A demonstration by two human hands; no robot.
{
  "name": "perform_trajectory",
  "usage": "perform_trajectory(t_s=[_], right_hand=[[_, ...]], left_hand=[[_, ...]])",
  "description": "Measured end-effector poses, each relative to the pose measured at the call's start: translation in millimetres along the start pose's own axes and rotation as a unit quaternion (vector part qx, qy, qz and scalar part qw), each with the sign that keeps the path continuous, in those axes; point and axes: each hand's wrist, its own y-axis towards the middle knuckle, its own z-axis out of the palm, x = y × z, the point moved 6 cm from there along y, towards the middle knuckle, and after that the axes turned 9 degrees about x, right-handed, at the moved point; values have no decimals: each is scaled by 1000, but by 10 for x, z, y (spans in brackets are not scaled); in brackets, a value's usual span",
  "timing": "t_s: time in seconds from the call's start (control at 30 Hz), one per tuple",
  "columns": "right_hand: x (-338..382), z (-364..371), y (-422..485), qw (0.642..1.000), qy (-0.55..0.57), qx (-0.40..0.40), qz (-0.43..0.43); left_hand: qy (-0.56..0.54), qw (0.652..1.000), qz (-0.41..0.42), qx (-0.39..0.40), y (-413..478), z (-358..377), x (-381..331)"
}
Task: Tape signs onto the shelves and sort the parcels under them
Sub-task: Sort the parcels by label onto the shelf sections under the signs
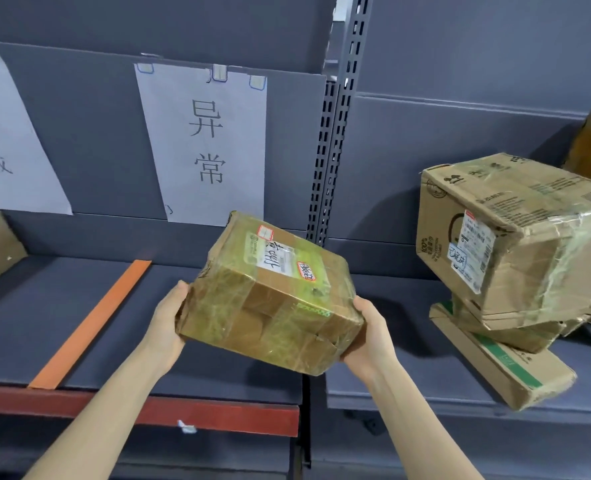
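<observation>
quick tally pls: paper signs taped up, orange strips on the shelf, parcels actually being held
White paper signs: 2
Flat orange strip: 1
Tape-wrapped brown cardboard parcel, held between left hand and right hand: 1
Total: 4

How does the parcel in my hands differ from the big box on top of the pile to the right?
The held parcel is gripped by the left hand and right hand in the air; the big box rests tilted on flatter boxes. The held parcel bears red-edged stickers; the big box a blue-edged one. The held parcel looks smaller. Both are brown cardboard under clear tape.
</observation>
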Motion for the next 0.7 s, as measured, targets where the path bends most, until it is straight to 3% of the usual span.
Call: perform_trajectory(t_s=[0.2, 0.37, 0.7], right_hand=[[-24, 152, 143, 996, -49, 28, -63], [-125, 397, 262, 991, -90, 70, -67], [-437, 945, 375, 984, -120, 109, -71]], left_hand=[[25, 995, -83, 47, -165, -189, -83], [4, 995, -68, 71, -285, -256, -143], [-34, 999, -14, 24, -335, -941, -357]])
